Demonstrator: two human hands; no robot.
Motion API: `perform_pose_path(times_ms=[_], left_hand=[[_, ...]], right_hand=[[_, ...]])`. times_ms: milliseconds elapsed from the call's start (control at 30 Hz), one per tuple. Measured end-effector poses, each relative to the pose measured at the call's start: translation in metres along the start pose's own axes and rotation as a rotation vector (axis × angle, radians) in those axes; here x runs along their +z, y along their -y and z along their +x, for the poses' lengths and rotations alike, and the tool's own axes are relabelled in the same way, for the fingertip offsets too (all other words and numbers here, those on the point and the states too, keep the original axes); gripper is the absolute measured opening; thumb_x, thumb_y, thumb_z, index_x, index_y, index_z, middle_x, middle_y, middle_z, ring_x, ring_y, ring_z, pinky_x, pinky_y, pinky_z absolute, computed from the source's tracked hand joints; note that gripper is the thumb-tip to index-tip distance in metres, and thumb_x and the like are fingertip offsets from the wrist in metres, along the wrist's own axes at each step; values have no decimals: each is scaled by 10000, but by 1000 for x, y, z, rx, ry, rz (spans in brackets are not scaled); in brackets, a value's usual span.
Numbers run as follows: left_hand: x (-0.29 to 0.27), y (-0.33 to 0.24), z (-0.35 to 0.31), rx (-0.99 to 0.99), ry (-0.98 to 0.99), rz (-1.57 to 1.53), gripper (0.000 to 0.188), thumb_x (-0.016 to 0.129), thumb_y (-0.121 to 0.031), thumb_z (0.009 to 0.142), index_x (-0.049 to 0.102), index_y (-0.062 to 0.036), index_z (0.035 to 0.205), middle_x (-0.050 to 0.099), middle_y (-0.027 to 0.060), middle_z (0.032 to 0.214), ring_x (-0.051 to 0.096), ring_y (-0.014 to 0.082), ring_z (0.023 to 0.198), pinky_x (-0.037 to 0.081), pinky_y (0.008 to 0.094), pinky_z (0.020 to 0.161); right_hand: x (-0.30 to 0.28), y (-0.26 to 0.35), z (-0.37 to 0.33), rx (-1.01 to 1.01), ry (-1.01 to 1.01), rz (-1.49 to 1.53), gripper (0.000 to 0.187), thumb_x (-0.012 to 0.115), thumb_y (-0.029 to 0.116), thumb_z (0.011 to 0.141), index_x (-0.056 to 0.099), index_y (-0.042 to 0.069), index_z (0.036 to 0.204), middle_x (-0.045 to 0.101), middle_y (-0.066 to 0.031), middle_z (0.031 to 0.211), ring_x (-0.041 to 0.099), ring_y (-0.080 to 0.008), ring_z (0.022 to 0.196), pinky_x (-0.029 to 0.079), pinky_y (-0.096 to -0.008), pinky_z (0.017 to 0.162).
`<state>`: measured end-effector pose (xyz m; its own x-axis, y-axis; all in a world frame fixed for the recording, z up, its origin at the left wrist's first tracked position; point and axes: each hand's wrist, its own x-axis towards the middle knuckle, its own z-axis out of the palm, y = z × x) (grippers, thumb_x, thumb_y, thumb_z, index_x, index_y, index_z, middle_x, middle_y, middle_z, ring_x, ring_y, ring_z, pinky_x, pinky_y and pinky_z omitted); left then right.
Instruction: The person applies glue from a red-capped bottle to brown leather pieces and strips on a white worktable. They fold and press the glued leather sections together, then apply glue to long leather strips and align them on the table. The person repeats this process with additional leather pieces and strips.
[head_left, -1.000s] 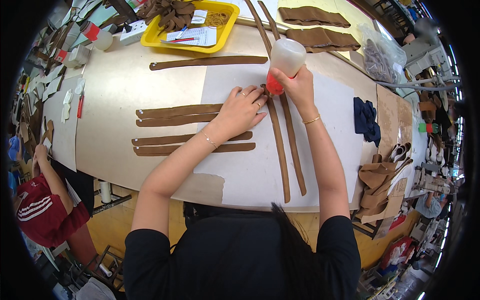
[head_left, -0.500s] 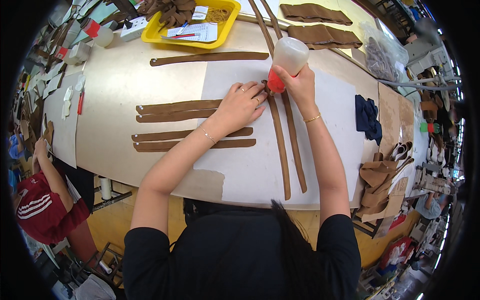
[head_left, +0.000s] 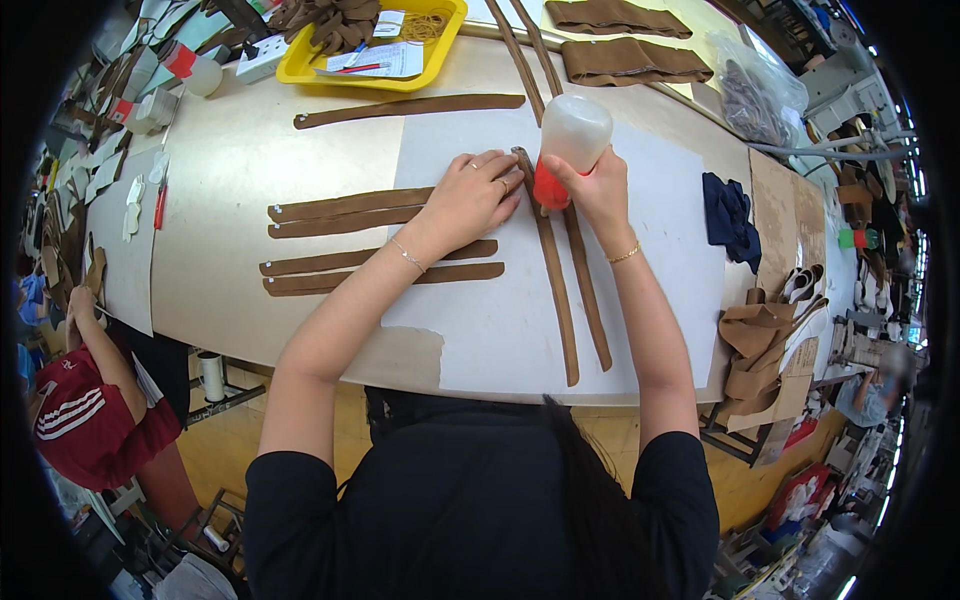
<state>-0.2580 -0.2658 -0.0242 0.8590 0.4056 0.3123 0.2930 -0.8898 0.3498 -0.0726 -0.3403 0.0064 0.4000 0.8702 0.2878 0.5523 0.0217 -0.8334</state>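
Note:
In my right hand (head_left: 600, 195) is a translucent squeeze bottle (head_left: 577, 128) with a red cap, tipped nozzle-down. Its tip meets or hovers just over a long brown strip (head_left: 556, 300), which runs toward me across white paper. A second brown strip (head_left: 587, 285) lies close alongside on the right. My left hand (head_left: 472, 203) rests palm-down with fingers stretched out, fingertips beside the far end of the first strip. Under and left of that wrist lie several shorter brown strips (head_left: 335, 222), each with a small white mark at the left end.
A yellow tray (head_left: 440, 70) holding brown pieces, paper and rubber bands stands at the far edge. Folded brown bands (head_left: 635, 62) and a plastic bag (head_left: 765, 95) are far right. Dark blue cloth (head_left: 730, 220) lies at right. A person in a red shirt (head_left: 90, 420) sits at left.
The bottle's nozzle has moved a little toward me along the strip. My left hand keeps its place near the strip's far end. The whole view has shifted slightly.

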Motion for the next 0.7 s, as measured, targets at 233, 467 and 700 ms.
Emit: perform_pose_path(times_ms=[233,467,700], left_hand=[[1,0,-1,14,-3,3,322,600,-228,877,633,-45,1140,556,105,1242,478,248,1222,372,392,993],[5,2,-2,17,-27,9,312,598,-229,879,639,-42,1125,555,102,1258,485,249,1219,373,394,988],[6,2,-2,12,3,34,333,579,-224,891,629,-39,1164,550,120,1282,474,256,1242,363,400,1013]], right_hand=[[-8,-1,-20,16,21,25,624,780,505,697,632,-38,966,700,-150,829,695,-236,761,545,-316,683],[-20,7,-43,69,91,-4,571,763,455,748,622,-31,1010,698,-115,886,671,-193,820,529,-307,734],[-27,9,-65,43,92,3,560,761,461,747,626,-20,1000,698,-110,872,672,-193,800,531,-306,726]])
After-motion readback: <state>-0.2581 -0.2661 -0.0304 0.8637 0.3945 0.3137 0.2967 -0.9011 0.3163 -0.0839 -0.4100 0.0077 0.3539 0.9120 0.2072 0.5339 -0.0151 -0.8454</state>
